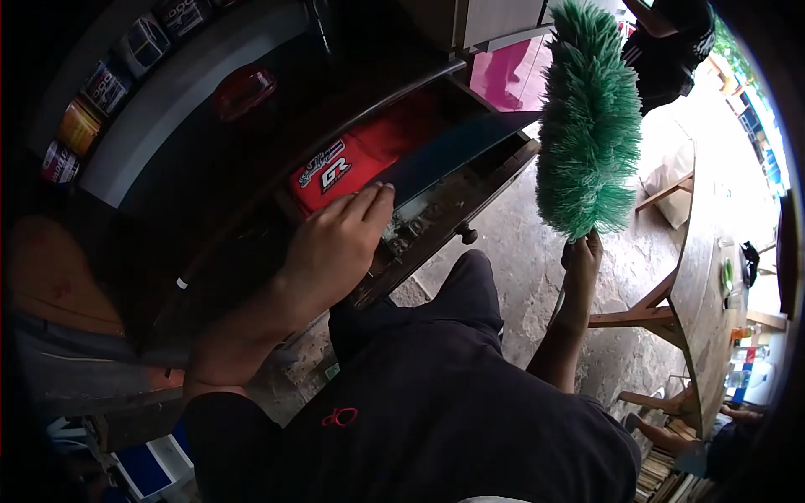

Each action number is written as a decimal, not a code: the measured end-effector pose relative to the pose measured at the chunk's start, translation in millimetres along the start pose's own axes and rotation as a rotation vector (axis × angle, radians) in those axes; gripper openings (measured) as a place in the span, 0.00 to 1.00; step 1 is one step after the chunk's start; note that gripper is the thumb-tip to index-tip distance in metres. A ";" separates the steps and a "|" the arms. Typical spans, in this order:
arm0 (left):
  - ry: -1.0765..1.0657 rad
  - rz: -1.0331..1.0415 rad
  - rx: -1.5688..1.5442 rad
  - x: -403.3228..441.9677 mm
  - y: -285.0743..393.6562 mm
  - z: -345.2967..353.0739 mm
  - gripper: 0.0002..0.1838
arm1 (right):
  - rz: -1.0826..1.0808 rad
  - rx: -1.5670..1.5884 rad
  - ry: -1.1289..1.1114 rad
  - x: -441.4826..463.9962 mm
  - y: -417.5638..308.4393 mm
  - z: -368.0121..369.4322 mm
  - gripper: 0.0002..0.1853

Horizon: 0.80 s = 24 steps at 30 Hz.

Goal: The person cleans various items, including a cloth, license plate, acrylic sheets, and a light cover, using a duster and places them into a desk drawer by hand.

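An open wooden drawer holds a folded red cloth with printed lettering, a dark flat sheet and small loose items. My left hand reaches over the drawer, its fingers at the near end of the sheet and beside the red cloth; the fingertips are partly hidden, so its grip is unclear. On the right, my right hand is closed round the handle of a green fluffy duster, which stands upright above the fist.
Boxes line a shelf at the upper left, near a red container on the dark surface. A person stands at the upper right. A wooden table with bottles is at the right; another person's legs show below.
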<state>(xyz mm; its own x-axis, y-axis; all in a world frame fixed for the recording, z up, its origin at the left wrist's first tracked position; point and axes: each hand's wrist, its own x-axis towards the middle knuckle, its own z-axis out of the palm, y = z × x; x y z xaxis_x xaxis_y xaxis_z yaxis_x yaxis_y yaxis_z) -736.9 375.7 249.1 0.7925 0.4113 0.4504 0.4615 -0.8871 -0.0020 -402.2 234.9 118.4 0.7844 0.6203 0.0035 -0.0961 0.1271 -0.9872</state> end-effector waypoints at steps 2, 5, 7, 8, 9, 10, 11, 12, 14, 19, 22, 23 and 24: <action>-0.024 0.015 0.046 -0.2 -0.9 15.5 0.16 | -0.004 0.036 0.001 0.7 -0.2 -2.8 0.10; -0.054 0.047 0.135 1.7 -4.4 29.6 0.17 | 0.005 0.015 0.025 0.3 0.4 -8.2 0.07; -0.060 0.060 0.182 2.8 -11.5 39.0 0.18 | 0.027 0.039 0.056 1.6 3.8 -12.2 0.06; -0.058 0.070 0.227 2.1 -16.2 45.7 0.18 | 0.030 0.038 0.057 2.0 5.0 -13.2 0.06; -0.056 0.079 0.273 2.6 -19.6 49.3 0.18 | 0.039 0.044 0.049 2.3 6.3 -14.0 0.06; -0.060 0.078 0.273 4.3 -21.5 50.2 0.18 | 0.047 0.050 0.040 2.9 7.7 -14.4 0.06; -0.067 0.076 0.304 6.1 -23.5 50.7 0.18 | 0.051 0.051 0.039 3.8 9.7 -14.6 0.06; -0.074 0.074 0.336 8.1 -26.1 51.2 0.18 | 0.053 0.055 0.031 5.0 11.7 -14.8 0.05; -0.063 0.084 0.369 10.3 -34.9 56.9 0.18 | 0.058 0.060 0.022 5.9 12.9 -12.9 0.05; -0.083 0.085 0.475 14.6 -52.4 72.7 0.18 | 0.053 0.062 -0.044 10.2 17.2 -12.3 0.08; -0.103 0.071 0.539 17.7 -60.5 86.1 0.19 | 0.069 0.056 -0.025 11.4 21.0 -10.3 0.08; -0.174 0.020 0.527 19.5 -61.6 89.4 0.21 | 0.071 0.054 -0.025 11.8 23.3 -11.2 0.08; -0.244 -0.031 0.515 20.9 -63.1 93.3 0.23 | 0.064 0.063 -0.050 12.0 26.0 -12.3 0.09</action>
<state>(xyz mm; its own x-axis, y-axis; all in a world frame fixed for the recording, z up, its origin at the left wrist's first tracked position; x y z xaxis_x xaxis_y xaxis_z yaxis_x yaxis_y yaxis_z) -712.2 459.8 175.3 0.8166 0.5258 0.2380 0.5721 -0.6828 -0.4543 -387.7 236.2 90.8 0.7440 0.6663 -0.0499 -0.1844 0.1329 -0.9738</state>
